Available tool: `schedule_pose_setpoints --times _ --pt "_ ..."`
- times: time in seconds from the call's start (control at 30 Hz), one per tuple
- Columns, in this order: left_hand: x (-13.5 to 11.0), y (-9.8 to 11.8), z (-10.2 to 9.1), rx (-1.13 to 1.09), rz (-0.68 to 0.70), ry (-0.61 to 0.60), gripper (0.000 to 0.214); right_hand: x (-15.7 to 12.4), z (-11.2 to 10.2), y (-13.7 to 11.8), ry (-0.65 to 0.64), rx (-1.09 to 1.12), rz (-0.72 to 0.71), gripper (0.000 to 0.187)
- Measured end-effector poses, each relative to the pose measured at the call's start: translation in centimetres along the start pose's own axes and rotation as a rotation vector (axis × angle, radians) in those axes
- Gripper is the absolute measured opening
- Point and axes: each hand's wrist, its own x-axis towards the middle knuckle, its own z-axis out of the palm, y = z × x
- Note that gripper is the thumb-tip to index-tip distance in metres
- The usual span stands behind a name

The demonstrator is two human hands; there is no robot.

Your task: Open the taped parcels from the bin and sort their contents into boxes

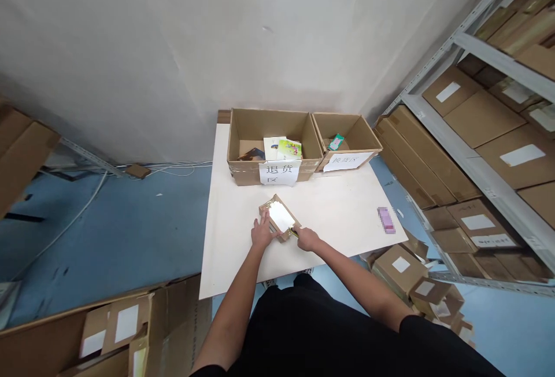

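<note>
A small cardboard box (281,217) with a white label and shiny tape lies at an angle on the white table (243,261). My left hand (262,231) grips its left side, fingers over the edge and thumb along the near side. At the box's right near corner, my right hand (307,239) is closed round what looks like a utility knife (295,231), thin, dark and yellowish. Its tip meets the box's edge; most of the handle is hidden in my fist.
Behind the work stand two open cartons with paper signs: a larger one (243,173) holding booklets, and a smaller one (321,164) holding a green packet. A pixelated purple item (385,220) lies at right. Boxes fill the shelving (498,189); a big carton (177,319) stands lower left.
</note>
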Motion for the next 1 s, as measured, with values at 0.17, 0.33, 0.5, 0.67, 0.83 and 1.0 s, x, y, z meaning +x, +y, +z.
schedule_pose_setpoints --times 0.17,0.33,0.5,0.67,0.83,1.0 --pt "-0.1 0.4 0.1 -0.014 -0.014 0.024 0.114 -3.5 0.9 4.8 -0.024 0.054 0.038 0.058" --pt "-0.7 4.2 1.5 0.037 -0.072 0.109 0.108 -2.5 2.5 7.3 0.262 0.322 0.181 0.062" --pt "-3.0 10.6 5.8 0.104 -0.122 0.186 0.097 3.1 2.2 6.4 0.362 0.444 0.314 0.081" --pt "-4.1 13.3 7.4 0.110 -0.074 0.174 0.078 6.6 -0.5 10.4 0.366 0.454 0.258 0.084" --pt "-1.9 13.5 5.3 0.170 0.053 0.188 0.064 6.2 -0.6 16.7 0.331 0.746 0.143 0.038" --pt "-0.2 13.6 5.8 0.251 0.056 0.142 0.071 5.4 0.5 19.5 0.170 0.957 0.040 0.027"
